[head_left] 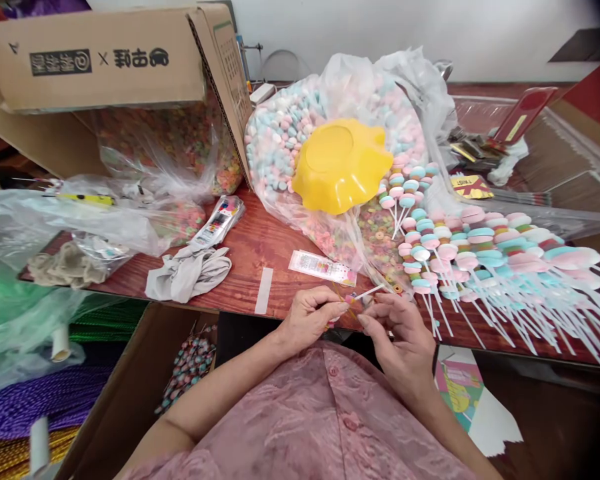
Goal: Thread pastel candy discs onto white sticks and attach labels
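My left hand is pinched shut on a thin white stick with a small pink candy ring on it, held just over the front edge of the red wooden table. My right hand is close beside it, fingers curled at the stick's candy end; what it grips is too small to name. Finished candy skewers with pink, blue and white discs lie in a heap to the right. An upturned yellow bowl rests on a clear bag of pastel candies.
A cardboard box with a bag of coloured rings stands at the back left. Grey cloth, a small printed packet and plastic bags lie on the table. An open box with wrapped skewers sits below left.
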{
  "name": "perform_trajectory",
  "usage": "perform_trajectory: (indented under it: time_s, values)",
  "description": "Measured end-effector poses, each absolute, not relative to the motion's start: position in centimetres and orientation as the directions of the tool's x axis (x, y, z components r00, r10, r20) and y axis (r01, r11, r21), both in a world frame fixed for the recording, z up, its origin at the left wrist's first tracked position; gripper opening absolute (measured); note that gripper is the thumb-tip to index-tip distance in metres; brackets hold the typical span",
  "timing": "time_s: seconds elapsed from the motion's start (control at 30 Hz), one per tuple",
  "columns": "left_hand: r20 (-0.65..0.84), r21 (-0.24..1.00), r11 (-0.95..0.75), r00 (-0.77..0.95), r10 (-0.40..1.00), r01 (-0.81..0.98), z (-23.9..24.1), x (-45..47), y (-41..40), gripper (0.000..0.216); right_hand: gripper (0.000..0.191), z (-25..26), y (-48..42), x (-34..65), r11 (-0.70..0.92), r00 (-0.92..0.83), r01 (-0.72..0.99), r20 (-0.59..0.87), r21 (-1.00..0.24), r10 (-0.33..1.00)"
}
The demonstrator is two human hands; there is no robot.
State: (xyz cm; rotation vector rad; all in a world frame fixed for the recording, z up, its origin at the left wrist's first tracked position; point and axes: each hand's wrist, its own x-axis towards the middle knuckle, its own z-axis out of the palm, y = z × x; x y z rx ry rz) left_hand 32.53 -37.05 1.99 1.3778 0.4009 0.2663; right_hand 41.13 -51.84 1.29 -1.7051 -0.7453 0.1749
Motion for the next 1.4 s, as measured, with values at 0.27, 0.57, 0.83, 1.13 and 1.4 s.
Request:
perform_trajectory:
  time_s: [0.27,0.57,0.83,1.13,1.4]
  values:
    - [0.114,0.990,-0.119,0.934,0.338,-0.078,4.0,33.0,-37.4,0.025,0.024,1.8,-51.3,42.6,-0.030,0.640,-0.068,-0.066,-0.997,0.766]
    - [-0.456,0.820,0.310,0.877,-0.155,0.481,3.8,32.8,-35.5,0.020,0.025,4.6,-52.9,44.6,0.268,-0.012,0.841,0.479,-0.470,0.878]
    - [-0.510,0.692,0.235,0.692,-0.511,0.683,3.9,32.8,-34.9,0.023,0.032,5.4,-52.8,44.3,0.551,-0.417,0.829,0.552,-0.094,0.722]
    - [-0.352,0.930,-0.121,0.751,-0.559,0.346,6.5,35.3,-30.3,0.024,0.030,6.0,-51.8,44.4,0.485,-0.426,0.873,0.396,-0.056,0.813]
    - [0.145,0.197,-0.927,0.945,-0.294,-0.318,11.4,32.1,-35.9,0.015,0.020,6.2,-49.3,48.0,0.168,-0.007,0.944,0.490,-0.286,0.872]
